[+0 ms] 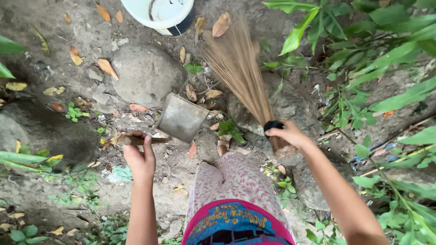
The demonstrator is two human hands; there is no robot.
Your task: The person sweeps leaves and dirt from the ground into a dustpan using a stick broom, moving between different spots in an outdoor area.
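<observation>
The left hand (140,159) is closed round the wooden handle of a grey metal dustpan (181,118) just beyond its grip, the right hand (287,134) clasps a brown straw broom (240,72) fanning ahead, and a tilted pan could spill on the rough stones (145,75).

One camera, worn on the person's head, is looking almost straight down from standing height, facing forward over the patterned pink trousers (227,181) onto the stony dirt ground (45,72). It is sitting close above both outstretched forearms; no second view is sharing the scene.
</observation>
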